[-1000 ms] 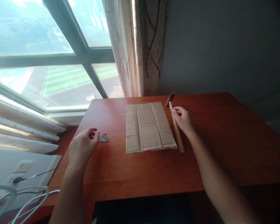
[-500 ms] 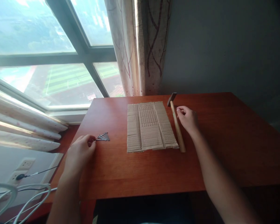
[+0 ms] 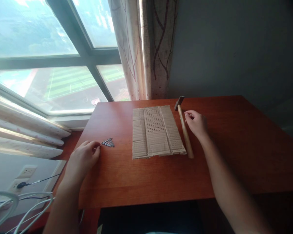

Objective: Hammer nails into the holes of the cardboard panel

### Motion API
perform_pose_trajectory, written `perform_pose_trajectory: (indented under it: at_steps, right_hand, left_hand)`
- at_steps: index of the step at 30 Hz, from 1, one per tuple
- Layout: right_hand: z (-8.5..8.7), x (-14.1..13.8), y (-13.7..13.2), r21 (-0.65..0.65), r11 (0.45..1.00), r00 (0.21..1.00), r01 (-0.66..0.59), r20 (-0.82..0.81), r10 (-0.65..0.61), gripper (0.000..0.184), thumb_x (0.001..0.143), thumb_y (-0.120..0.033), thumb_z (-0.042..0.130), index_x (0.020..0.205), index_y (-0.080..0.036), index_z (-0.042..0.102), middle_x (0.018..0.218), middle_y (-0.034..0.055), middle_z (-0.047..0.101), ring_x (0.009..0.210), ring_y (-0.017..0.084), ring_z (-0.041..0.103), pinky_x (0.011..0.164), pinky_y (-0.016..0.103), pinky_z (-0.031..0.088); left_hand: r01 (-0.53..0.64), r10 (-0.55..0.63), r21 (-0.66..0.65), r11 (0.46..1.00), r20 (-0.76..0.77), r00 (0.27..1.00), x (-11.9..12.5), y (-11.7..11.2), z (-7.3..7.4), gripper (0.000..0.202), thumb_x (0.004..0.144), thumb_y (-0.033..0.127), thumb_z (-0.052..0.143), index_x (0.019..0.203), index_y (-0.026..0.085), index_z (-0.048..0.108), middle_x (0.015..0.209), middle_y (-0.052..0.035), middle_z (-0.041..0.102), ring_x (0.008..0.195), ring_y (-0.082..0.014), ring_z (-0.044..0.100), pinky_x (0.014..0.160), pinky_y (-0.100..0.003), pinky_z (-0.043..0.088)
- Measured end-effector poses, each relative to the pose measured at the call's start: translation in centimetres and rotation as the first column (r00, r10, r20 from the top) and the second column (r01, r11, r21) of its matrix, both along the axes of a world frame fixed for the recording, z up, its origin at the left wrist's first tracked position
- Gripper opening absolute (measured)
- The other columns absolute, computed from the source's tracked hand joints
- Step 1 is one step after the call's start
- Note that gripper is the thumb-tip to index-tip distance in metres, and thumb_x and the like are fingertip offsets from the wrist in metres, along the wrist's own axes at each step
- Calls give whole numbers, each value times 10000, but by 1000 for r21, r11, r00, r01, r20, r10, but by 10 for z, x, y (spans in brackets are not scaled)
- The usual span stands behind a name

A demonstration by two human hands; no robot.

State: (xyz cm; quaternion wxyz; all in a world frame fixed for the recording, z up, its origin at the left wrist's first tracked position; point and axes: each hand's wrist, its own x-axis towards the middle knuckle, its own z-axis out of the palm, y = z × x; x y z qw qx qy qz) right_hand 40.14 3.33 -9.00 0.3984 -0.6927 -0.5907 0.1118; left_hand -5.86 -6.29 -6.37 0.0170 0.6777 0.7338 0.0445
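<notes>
A small pile of metal nails (image 3: 108, 142) lies fanned out on the left side of the wooden table. My left hand (image 3: 84, 157) rests beside it, fingertips at the pile's left end and a gap between thumb and fingers; I see no nail in it. To the right, a flat piece of corrugated cardboard (image 3: 158, 141) has rows of small holes in its upper middle. Along its right edge lies a hammer (image 3: 185, 133) with a wooden handle and a dark metal head. My right hand (image 3: 197, 123) is just right of the handle, loosely curled and holding nothing I can see.
The reddish-brown table (image 3: 127, 182) stands below a window (image 3: 70, 81) and a patterned curtain (image 3: 136, 48). At the lower left are a wall socket (image 3: 26, 172) with a black plug and looped white cables (image 3: 48, 208). A dark wall (image 3: 234, 48) rises behind the table.
The fingers of my left hand have straightened and parted slightly beside the nails, and the wrist has shifted a little left. My right hand, the cardboard and the hammer have stayed put.
</notes>
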Motion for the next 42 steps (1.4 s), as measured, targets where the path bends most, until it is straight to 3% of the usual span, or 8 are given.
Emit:
perform_pose_trajectory:
  at_steps: [10, 21, 28, 37, 42]
  right_hand:
    - [-2, 2, 1, 16, 1000, 1000, -5, 0, 5, 279, 853, -358, 536, 913, -180, 743, 773, 85, 757, 722, 235, 699, 696, 323, 465]
    - [2, 0, -1, 7, 1000, 1000, -8, -6, 8, 280, 856, -356, 538, 920, -184, 750, 777, 89, 760, 734, 243, 706, 708, 330, 482]
    - [3, 0, -1, 7, 1000, 1000, -10, 5, 10, 279, 856, -358, 540, 923, -187, 749, 785, 88, 762, 740, 245, 711, 705, 329, 484]
    - [5, -1, -2, 4, 1000, 1000, -14, 8, 14, 285, 858, -360, 536, 926, -183, 749, 785, 89, 763, 738, 244, 710, 696, 326, 474]
    - [4, 0, -2, 8, 1000, 1000, -20, 11, 20, 288, 860, -362, 532, 919, -181, 747, 788, 93, 764, 735, 241, 706, 697, 326, 481]
  left_hand:
    - [-183, 175, -128, 975, -76, 982, 16, 6, 8, 284, 864, 363, 444, 1027, 218, 627, 1005, -76, 746, 940, -312, 682, 712, -375, 432]
    - [-331, 342, -108, 938, 109, 933, 29, 14, 7, 245, 793, 399, 551, 962, 226, 594, 928, -63, 753, 948, -322, 688, 739, -376, 443]
    - [-319, 326, -75, 945, 114, 938, 28, 17, 2, 253, 811, 405, 527, 959, 223, 620, 935, -71, 754, 950, -303, 692, 750, -363, 452]
    - [-289, 293, -88, 953, 29, 956, 18, 7, 8, 325, 839, 429, 483, 1011, 217, 659, 977, -74, 746, 954, -296, 680, 718, -352, 446]
    - [-187, 188, -96, 978, 5, 982, 6, 9, 6, 324, 838, 418, 468, 989, 217, 672, 977, -83, 739, 926, -281, 676, 696, -347, 443]
